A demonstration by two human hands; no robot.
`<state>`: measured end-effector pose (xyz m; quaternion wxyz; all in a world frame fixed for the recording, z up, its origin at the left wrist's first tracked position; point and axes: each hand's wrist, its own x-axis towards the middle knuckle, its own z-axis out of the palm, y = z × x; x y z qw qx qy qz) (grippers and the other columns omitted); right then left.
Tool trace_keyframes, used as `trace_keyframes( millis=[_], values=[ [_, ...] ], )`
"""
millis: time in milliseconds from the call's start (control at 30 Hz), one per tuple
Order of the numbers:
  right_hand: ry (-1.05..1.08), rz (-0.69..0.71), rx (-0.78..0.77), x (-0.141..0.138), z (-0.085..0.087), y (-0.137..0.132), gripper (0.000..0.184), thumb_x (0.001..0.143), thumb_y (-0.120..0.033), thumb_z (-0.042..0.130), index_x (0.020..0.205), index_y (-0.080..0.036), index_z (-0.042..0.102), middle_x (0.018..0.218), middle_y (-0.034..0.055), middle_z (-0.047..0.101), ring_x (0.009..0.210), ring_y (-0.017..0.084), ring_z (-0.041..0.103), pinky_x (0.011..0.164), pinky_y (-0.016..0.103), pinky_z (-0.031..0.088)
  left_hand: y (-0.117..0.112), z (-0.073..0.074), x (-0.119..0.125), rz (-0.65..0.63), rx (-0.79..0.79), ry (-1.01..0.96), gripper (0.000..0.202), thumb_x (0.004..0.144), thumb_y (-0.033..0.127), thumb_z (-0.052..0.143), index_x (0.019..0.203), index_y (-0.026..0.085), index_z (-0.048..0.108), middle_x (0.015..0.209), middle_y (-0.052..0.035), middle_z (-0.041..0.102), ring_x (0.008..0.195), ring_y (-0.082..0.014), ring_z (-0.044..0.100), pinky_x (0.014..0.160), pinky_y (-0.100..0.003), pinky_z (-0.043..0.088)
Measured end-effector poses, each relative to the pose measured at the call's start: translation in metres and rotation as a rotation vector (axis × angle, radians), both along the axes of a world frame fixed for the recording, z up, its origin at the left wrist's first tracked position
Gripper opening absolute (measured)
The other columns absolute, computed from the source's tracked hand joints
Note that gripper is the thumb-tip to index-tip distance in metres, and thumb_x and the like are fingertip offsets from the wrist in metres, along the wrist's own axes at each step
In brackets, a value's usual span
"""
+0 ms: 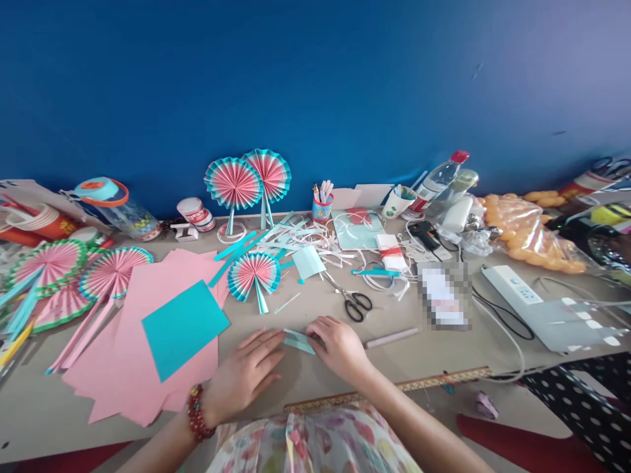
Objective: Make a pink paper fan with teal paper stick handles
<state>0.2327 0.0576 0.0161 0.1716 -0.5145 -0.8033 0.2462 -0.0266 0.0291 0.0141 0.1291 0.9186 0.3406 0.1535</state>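
A small pale blue piece of folded paper (299, 341) lies on the table between my hands. My left hand (249, 368) rests with its fingers stretched out, the fingertips at the paper's left end. At the right end, my right hand (340, 347) has its fingers bent and pressed together on the paper. A grey stick-like rod (392, 337) lies just right of that hand. Beyond my hands are black-handled scissors (357, 305) and a small pleated paper fan (254, 276) in pink and teal. A teal sheet (186, 330) lies on pink sheets (108, 364) to the left.
Two finished-looking fans (234, 184) lean on the blue wall; more fans (116, 272) lie left. Paper scraps (296, 233) cover the back. A phone-like blurred item (444, 295), a power strip (515, 286), a bottle (438, 180) and bagged orange balloons (527, 230) stand right. A wooden ruler-like strip (419, 385) edges the front.
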Motion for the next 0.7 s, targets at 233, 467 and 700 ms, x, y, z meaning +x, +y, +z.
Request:
trace_keyframes(
  millis=[233, 467, 700],
  values=[
    [0.506, -0.320, -0.166, -0.002, 0.010, 0.002, 0.014, 0.085, -0.032, 0.063, 0.080, -0.019, 0.059, 0.062, -0.0047, 0.049, 0.056, 0.012, 0.046, 0.053, 0.022, 0.036, 0.012, 0.019, 0.046, 0.523, -0.645, -0.567, 0.025, 0.093, 0.043, 0.058, 0.099, 0.020, 0.062, 0.089, -0.0056, 0.069, 0.074, -0.0176, 0.066, 0.060, -0.024, 0.051],
    [0.473, -0.302, -0.036, 0.034, 0.014, 0.002, 0.025, 0.095, -0.041, 0.051, 0.099, -0.019, 0.062, 0.081, 0.0026, 0.064, 0.068, 0.016, 0.059, 0.061, 0.025, 0.046, 0.028, 0.025, 0.084, 0.474, -0.896, -0.908, 0.033, 0.091, 0.043, 0.058, 0.071, 0.017, 0.060, 0.064, -0.0010, 0.064, 0.057, -0.0122, 0.059, 0.056, -0.022, 0.044],
    [-0.256, -0.331, 0.210, 0.105, 0.003, 0.013, 0.018, 0.090, -0.031, 0.056, 0.104, -0.021, 0.063, 0.104, 0.0080, 0.066, 0.097, 0.026, 0.063, 0.076, 0.032, 0.048, 0.037, 0.022, 0.088, 0.473, -0.993, -0.967, 0.029, 0.092, 0.045, 0.057, 0.081, 0.017, 0.057, 0.076, -0.0031, 0.071, 0.055, -0.0134, 0.066, 0.054, -0.024, 0.044]
  ],
)
